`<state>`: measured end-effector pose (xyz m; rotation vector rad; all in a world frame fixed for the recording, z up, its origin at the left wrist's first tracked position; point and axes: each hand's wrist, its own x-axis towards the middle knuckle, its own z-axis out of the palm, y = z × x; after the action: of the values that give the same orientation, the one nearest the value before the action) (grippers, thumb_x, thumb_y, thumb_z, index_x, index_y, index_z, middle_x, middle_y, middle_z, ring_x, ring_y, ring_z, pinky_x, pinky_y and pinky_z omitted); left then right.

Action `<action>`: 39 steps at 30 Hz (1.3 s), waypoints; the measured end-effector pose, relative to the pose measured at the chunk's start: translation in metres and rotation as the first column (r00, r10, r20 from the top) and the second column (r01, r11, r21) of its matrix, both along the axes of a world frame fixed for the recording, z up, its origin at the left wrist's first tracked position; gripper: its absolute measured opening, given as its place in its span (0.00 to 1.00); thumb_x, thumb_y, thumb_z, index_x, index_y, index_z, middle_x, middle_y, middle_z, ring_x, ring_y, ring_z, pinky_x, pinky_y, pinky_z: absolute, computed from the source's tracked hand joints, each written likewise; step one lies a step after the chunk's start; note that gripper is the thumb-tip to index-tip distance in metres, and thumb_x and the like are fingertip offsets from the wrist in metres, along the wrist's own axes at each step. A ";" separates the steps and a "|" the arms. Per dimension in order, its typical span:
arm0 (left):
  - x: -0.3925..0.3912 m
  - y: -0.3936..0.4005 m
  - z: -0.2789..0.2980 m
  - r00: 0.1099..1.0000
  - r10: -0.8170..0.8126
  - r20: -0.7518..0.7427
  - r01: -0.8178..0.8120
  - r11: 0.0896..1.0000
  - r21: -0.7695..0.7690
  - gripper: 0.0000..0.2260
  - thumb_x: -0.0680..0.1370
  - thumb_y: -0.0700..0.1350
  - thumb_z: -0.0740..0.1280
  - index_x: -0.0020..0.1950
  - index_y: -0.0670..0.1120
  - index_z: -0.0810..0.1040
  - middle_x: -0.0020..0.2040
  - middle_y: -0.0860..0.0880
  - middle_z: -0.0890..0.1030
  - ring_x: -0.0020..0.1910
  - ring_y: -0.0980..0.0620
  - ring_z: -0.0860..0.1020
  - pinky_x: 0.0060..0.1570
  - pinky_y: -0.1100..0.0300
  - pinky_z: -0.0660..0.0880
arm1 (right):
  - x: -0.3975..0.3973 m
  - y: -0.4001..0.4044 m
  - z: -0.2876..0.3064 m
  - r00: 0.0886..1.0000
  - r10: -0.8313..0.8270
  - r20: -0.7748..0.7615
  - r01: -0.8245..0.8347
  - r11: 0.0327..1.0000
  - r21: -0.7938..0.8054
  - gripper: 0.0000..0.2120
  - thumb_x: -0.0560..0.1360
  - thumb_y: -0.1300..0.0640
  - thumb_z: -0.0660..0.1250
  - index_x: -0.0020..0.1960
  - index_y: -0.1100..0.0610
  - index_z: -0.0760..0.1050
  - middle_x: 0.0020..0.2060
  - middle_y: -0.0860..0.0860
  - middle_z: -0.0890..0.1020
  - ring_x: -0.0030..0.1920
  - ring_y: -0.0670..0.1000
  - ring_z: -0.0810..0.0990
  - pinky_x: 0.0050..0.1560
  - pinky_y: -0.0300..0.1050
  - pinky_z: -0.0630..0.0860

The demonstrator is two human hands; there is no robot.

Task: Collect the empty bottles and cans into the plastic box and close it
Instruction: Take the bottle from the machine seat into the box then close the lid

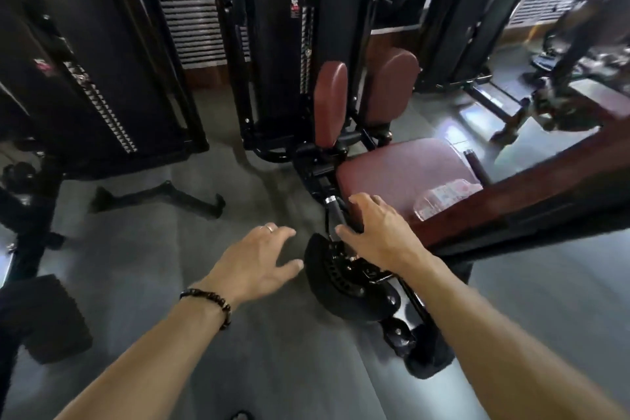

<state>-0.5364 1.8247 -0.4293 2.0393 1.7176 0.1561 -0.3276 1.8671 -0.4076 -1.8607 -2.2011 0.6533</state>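
Early going: clear crumpled plastic bottle [446, 199] lies uncollected on maroon padded seat [405, 170] just beyond right hand [381, 232], fingers loosely spread, empty; left hand [259, 259] likewise; no box seen.

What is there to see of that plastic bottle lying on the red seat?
The plastic bottle looks clear and crinkled, with a pale label printed in red. It lies on its side on the maroon padded seat, near the seat's right edge, partly hidden by a dark red bar. Neither hand touches it; the right hand is nearest. Its cap cannot be made out.
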 end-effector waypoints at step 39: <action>0.236 0.465 -0.163 0.422 -0.906 0.035 0.904 0.417 -0.089 0.24 0.75 0.58 0.64 0.69 0.51 0.68 0.61 0.51 0.73 0.64 0.50 0.70 0.60 0.52 0.71 | 0.134 0.282 -0.185 -0.041 -0.952 0.305 0.999 -0.039 0.011 0.45 0.67 0.41 0.70 0.74 0.61 0.56 0.61 0.61 0.71 0.59 0.61 0.69 0.55 0.53 0.69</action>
<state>-0.3008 2.2897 -0.5920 2.5811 0.3583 -0.3090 -0.1939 2.1488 -0.5928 -2.9827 -0.1419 0.2840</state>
